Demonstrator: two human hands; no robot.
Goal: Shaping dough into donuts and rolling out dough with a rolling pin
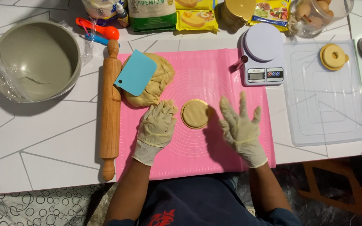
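1. Broadly, a white table (42, 138) with thin grey angular lines fills most of the view; past its near edge lie a grey floor covering with a ring pattern (34, 207) and the orange-brown wooden frame (336, 184) of some furniture at lower right.
2. A pink silicone mat (197, 146) printed with faint concentric circles lies in the middle of the table.
3. A clear plastic lid (323, 104) lies flat to the right of the mat, with a yellow ring-shaped cutter (334, 57) on its far part.
4. A grey bowl (36, 58) lined with clear film stands at the far left.
5. A wooden rolling pin (110, 109) lies along the mat's left edge.
6. A lump of dough (158, 83) sits on the mat's far left, with a light blue scraper (136, 72) resting on it.
7. A white kitchen scale (263, 54) overlaps the mat's far right corner; food packets (151, 14) and a jar of eggs (319, 12) line the far edge.
8. The gloved left hand (156, 127) rests on the mat with fingers curled, holding nothing, just beside the dough disc.
9. The gloved right hand (241, 129) hovers open with fingers spread, gripping nothing.
10. The round dough disc (195, 114) lies at the mat's centre, between the 2 hands.
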